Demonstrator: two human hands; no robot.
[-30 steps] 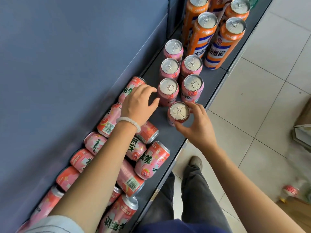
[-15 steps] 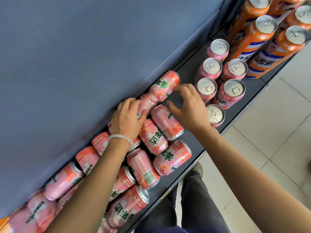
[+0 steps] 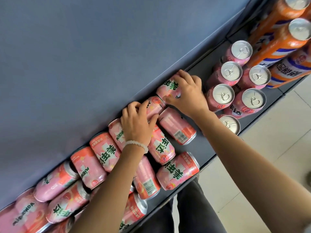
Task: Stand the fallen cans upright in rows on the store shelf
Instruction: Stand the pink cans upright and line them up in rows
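Both hands were down in the pile of fallen cans. Left hand (image 3: 137,122), the one with a white bead bracelet (image 3: 137,145) on the wrist, had its fingers curled over a pink can lying on its side (image 3: 155,105), right up against the grey back panel (image 3: 101,56). Right hand (image 3: 186,94) was curled round the next fallen can (image 3: 169,87) along the back, fingers over the top end and thumb down by the other end, so each hand had its own can.

Loads more pink cans were lying every which way on the dark shelf (image 3: 202,148), heaped on each other toward the left, including one with its barcode facing up (image 3: 177,126) just beside the right wrist. On the right, six pink cans were already upright: a row of three (image 3: 231,73) at the back, two (image 3: 255,89) beside it, and a lone can (image 3: 230,123) at the front edge, partly behind the right forearm. Tall orange cans (image 3: 286,36) stood past those. Pale floor tiles (image 3: 252,190) and dark trousers (image 3: 190,207) showed below the shelf.
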